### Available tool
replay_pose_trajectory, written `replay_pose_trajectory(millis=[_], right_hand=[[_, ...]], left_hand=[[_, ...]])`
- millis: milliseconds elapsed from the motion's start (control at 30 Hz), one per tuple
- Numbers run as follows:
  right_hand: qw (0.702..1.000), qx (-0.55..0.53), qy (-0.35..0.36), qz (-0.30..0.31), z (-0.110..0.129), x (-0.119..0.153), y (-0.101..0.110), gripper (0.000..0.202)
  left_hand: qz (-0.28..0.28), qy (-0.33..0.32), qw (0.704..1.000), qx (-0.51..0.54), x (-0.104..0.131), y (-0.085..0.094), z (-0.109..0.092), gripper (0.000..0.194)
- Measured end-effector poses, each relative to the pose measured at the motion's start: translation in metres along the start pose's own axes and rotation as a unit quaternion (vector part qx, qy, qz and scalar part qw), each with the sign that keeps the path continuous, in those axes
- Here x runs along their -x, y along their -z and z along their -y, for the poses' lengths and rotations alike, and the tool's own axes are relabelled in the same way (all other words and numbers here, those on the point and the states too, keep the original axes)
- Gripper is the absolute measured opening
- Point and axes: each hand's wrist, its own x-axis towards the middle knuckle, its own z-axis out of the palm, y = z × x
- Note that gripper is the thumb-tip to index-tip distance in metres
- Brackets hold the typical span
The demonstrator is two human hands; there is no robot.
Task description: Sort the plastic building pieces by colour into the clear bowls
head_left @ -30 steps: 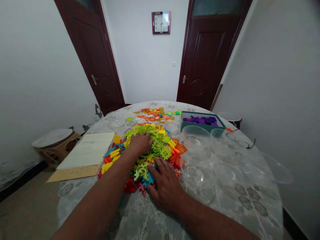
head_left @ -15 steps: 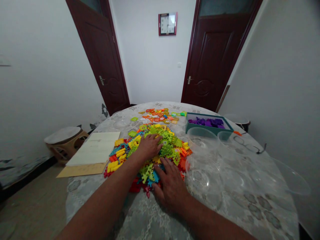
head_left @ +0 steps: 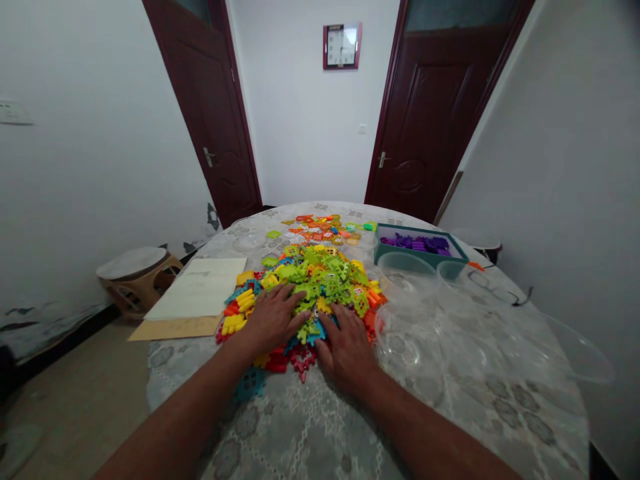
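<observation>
A heap of plastic building pieces (head_left: 320, 270) in green, yellow, orange, red and blue covers the middle of the table. My left hand (head_left: 276, 315) lies on the heap's near left part, fingers spread and palm down. On the near right part rests my right hand (head_left: 346, 343), its fingers apart over blue and green pieces. Neither hand shows a piece in its grasp; what lies under the palms is hidden. Red pieces (head_left: 303, 360) lie between the hands at the heap's near edge. Several yellow pieces (head_left: 235, 323) sit left of my left hand.
At the right stand clear plastic bowls (head_left: 407, 267) and a teal box (head_left: 423, 252) of purple pieces. Eyeglasses (head_left: 520, 298) lie beyond them. An open book (head_left: 197, 287) sits on the left. Orange flat pieces (head_left: 317, 230) are scattered behind the heap. A stool (head_left: 137, 273) stands at left.
My left hand has moved back toward me and left, from the heap's top to its near left part. My right hand stays at about the same place on the heap.
</observation>
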Motion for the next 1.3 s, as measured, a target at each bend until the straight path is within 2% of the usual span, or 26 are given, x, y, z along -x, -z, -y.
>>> replay_pose_trajectory(millis=[333, 533, 667, 833, 967, 1100, 1200, 1300], right_hand=[[0.999, 0.005, 0.022, -0.026, 0.001, 0.012, 0.001, 0.047], [1.000, 0.003, 0.015, -0.025, 0.002, 0.014, -0.001, 0.051], [0.999, 0.005, 0.015, -0.031, 0.001, 0.014, -0.003, 0.052], [1.000, 0.010, 0.008, -0.027, 0.001, 0.013, -0.003, 0.055], [0.999, 0.008, 0.007, -0.031, 0.002, 0.014, -0.004, 0.057], [0.999, 0.003, 0.012, -0.044, 0.001, 0.013, -0.002, 0.060], [0.998, -0.010, 0.040, -0.057, 0.005, 0.010, 0.010, 0.054], [0.990, -0.042, 0.118, -0.071, 0.020, 0.008, 0.042, 0.038]], left_hand=[[0.055, 0.047, 0.997, 0.013, -0.036, -0.003, 0.000, 0.064], [0.021, 0.074, 0.997, -0.006, -0.051, -0.012, -0.008, 0.063], [-0.013, 0.082, 0.996, -0.017, -0.045, -0.016, -0.014, 0.062], [0.010, 0.052, 0.998, -0.022, -0.024, -0.017, -0.022, 0.067], [0.009, 0.057, 0.998, -0.031, -0.010, -0.019, -0.025, 0.070], [0.013, 0.056, 0.997, -0.043, -0.005, -0.015, -0.025, 0.063], [-0.008, 0.051, 0.997, -0.054, -0.005, -0.010, -0.027, 0.055], [-0.010, 0.037, 0.997, -0.067, -0.005, -0.007, -0.032, 0.054]])
